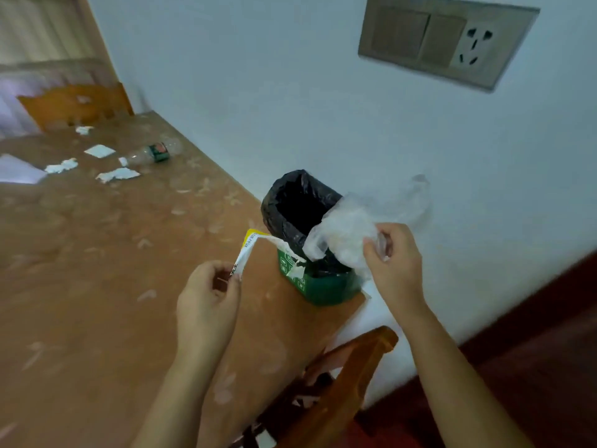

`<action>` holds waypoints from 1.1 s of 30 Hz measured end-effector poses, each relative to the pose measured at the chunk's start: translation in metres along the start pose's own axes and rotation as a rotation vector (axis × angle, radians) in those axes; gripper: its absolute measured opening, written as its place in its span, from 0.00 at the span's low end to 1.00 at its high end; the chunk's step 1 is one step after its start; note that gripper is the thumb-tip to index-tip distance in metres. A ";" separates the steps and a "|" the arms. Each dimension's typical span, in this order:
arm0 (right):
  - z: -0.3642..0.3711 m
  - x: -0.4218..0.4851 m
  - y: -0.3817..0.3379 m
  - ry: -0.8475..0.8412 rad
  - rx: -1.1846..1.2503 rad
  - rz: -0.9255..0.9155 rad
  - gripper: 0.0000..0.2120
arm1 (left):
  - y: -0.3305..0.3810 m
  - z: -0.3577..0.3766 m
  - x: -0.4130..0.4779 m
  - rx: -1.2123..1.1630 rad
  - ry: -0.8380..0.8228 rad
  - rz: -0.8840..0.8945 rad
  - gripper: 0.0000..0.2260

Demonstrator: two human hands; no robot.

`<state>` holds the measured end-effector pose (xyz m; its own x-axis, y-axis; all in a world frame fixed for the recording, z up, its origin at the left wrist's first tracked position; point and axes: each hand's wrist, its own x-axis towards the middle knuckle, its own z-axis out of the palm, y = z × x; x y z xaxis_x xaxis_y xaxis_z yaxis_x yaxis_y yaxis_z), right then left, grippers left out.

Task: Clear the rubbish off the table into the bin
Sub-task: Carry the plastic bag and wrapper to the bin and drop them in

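A small green bin (318, 287) lined with a black bag (284, 205) stands on the table's right corner by the wall. My right hand (392, 263) grips a crumpled clear plastic bag (352, 227), which hangs over the bin's open mouth. My left hand (206, 302) pinches a torn white and yellow paper strip (250, 250) just left of the bin, its far end reaching the bin's rim. An empty clear bottle with a green label (155, 153) lies on its side at the far left of the table, among several paper scraps (118, 174).
The brown patterned table (97, 270) runs along a white wall. One wooden chair (339, 392) stands at the near right end, another (74, 105) at the far end. A white sheet (16, 171) lies at the left edge. A switch and socket plate (445, 40) is on the wall.
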<state>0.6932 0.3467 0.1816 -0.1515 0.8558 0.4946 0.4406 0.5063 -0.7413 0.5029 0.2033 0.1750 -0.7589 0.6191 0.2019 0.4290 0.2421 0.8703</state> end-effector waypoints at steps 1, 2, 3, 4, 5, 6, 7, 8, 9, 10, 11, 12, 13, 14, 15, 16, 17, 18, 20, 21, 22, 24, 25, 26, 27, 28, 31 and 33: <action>0.003 0.013 0.004 -0.014 0.003 -0.025 0.08 | 0.004 0.004 0.002 0.012 0.021 -0.007 0.05; 0.008 0.028 0.008 -0.032 0.008 -0.048 0.08 | 0.009 0.008 0.004 0.026 0.048 -0.010 0.05; 0.013 0.041 0.013 -0.053 0.010 -0.063 0.09 | 0.014 0.012 0.006 0.041 0.071 -0.011 0.06; 0.018 0.053 0.018 -0.083 0.006 -0.064 0.09 | 0.018 0.015 0.007 0.057 0.090 -0.007 0.06; 0.022 0.063 0.023 -0.126 -0.006 -0.061 0.10 | 0.022 0.018 0.008 0.078 0.104 -0.002 0.06; 0.027 0.071 0.028 -0.181 -0.022 -0.061 0.11 | 0.024 0.021 0.008 0.100 0.115 0.003 0.06; 0.031 0.076 0.033 -0.237 -0.040 -0.064 0.12 | 0.025 0.023 0.008 0.119 0.122 0.008 0.06; 0.034 0.078 0.038 -0.283 -0.052 -0.065 0.12 | 0.025 0.024 0.008 0.133 0.128 0.009 0.06; 0.035 0.079 0.040 -0.318 -0.057 -0.065 0.13 | 0.024 0.025 0.008 0.140 0.135 0.007 0.06; 0.034 0.078 0.042 -0.340 -0.063 -0.071 0.13 | 0.024 0.027 0.009 0.143 0.145 0.003 0.06; 0.032 0.077 0.042 -0.351 -0.070 -0.084 0.13 | 0.024 0.028 0.010 0.141 0.153 -0.003 0.06; 0.030 0.075 0.043 -0.353 -0.071 -0.100 0.13 | 0.024 0.030 0.012 0.139 0.158 -0.008 0.06; 0.026 0.072 0.044 -0.351 -0.066 -0.110 0.14 | 0.025 0.032 0.013 0.138 0.161 -0.009 0.05; 0.022 0.068 0.046 -0.348 -0.055 -0.111 0.14 | 0.027 0.035 0.015 0.140 0.164 -0.003 0.04; 0.017 0.065 0.048 -0.342 -0.043 -0.109 0.14 | 0.030 0.037 0.017 0.142 0.163 0.011 0.04; 0.012 0.062 0.050 -0.334 -0.038 -0.107 0.14 | 0.034 0.040 0.020 0.142 0.159 0.032 0.04; 0.007 0.060 0.051 -0.326 -0.040 -0.108 0.14 | 0.039 0.044 0.022 0.145 0.152 0.062 0.04; 0.002 0.057 0.054 -0.320 -0.045 -0.109 0.14 | 0.044 0.048 0.025 0.153 0.141 0.097 0.04; -0.006 0.053 0.058 -0.305 -0.056 -0.108 0.15 | 0.054 0.059 0.034 0.173 0.112 0.153 0.04; -0.010 0.051 0.060 -0.296 -0.063 -0.103 0.15 | 0.057 0.066 0.040 0.176 0.093 0.170 0.03; -0.013 0.049 0.062 -0.288 -0.068 -0.099 0.15 | 0.059 0.074 0.046 0.177 0.074 0.175 0.03; -0.018 0.044 0.067 -0.276 -0.074 -0.096 0.15 | 0.062 0.092 0.059 0.184 0.045 0.156 0.03; -0.021 0.042 0.068 -0.273 -0.073 -0.094 0.15 | 0.062 0.101 0.065 0.181 0.033 0.145 0.03; -0.023 0.040 0.070 -0.271 -0.071 -0.093 0.14 | 0.063 0.110 0.070 0.176 0.019 0.137 0.03; -0.026 0.039 0.071 -0.269 -0.070 -0.094 0.14 | 0.065 0.118 0.075 0.181 0.001 0.132 0.03; -0.028 0.040 0.071 -0.266 -0.073 -0.097 0.14 | 0.066 0.125 0.079 0.197 -0.020 0.128 0.04; -0.033 0.043 0.073 -0.266 -0.087 -0.108 0.14 | 0.068 0.142 0.088 0.237 -0.088 0.095 0.03; -0.034 0.045 0.072 -0.272 -0.084 -0.116 0.14 | 0.065 0.151 0.091 0.220 -0.111 0.057 0.03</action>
<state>0.7484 0.4178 0.1663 -0.4313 0.7957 0.4253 0.4767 0.6012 -0.6413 0.5358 0.3884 0.1825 -0.6769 0.7120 0.1868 0.5751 0.3532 0.7380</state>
